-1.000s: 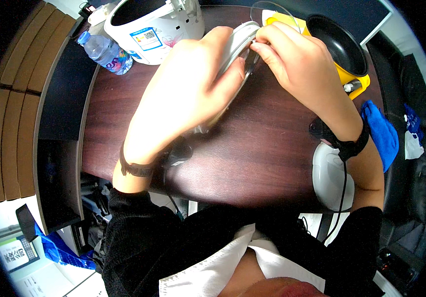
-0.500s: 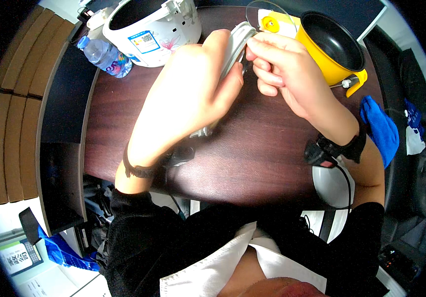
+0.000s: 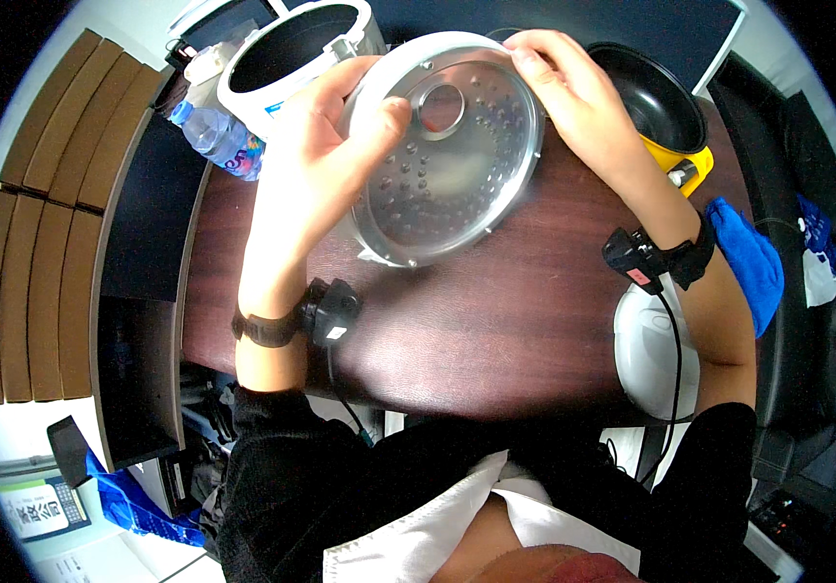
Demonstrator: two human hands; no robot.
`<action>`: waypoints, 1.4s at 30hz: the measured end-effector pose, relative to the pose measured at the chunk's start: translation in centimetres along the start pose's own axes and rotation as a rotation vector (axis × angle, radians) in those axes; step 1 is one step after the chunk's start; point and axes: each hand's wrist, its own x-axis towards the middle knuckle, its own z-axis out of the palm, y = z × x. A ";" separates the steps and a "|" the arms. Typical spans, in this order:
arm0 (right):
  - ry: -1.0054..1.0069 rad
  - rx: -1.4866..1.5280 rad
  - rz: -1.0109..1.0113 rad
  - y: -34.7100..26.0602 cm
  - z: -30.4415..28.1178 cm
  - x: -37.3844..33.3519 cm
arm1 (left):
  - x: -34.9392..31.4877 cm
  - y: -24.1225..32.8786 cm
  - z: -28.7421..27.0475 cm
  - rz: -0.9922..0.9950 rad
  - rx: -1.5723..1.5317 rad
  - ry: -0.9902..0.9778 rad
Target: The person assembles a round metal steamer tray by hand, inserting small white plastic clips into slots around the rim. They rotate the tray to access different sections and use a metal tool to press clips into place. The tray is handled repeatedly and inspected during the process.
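Observation:
Between my hands, above the table, hangs a round rice cooker lid (image 3: pixel 461 180). Its dimpled metal inner side, with a round hole near the top, is turned towards me. My left hand (image 3: pixel 325 160) grips the lid's left rim, thumb over the inner side and fingers hidden behind. At the far right rim, my right hand (image 3: pixel 573 102) holds on with bent fingers; its fingertips are partly hidden. Behind my left hand stands the white rice cooker body (image 3: pixel 253 92), open at the top, with a dark inside.
A water bottle (image 3: pixel 214 139) stands left of the cooker. At the back right is a yellow pot (image 3: pixel 646 102) with a black inside. A blue cloth (image 3: pixel 743 253) and a smooth white object (image 3: pixel 646 355) lie along the right side of the dark wooden table (image 3: pixel 457 340).
The lid has turned from edge-on to showing its metal inner side. My left hand has rolled so its thumb lies on top. My right hand has shifted along the rim, slightly right.

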 end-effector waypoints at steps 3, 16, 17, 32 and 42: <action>-0.041 0.052 0.039 0.8 0.2 -0.1 | 0.3 -0.6 0.1 -0.028 -0.048 -0.038; -0.373 0.227 0.238 1.5 0.0 0.0 | 1.4 -3.0 0.2 -0.241 0.050 -0.224; -0.378 0.246 0.261 1.4 -0.1 0.1 | 1.5 -3.3 0.3 -0.240 0.053 -0.235; -0.547 0.085 0.373 1.5 -1.2 0.3 | 1.8 -5.2 0.0 -0.196 0.309 -0.163; -0.590 0.026 0.220 0.9 -1.7 -0.5 | 1.6 -4.8 0.5 -0.116 0.414 -0.113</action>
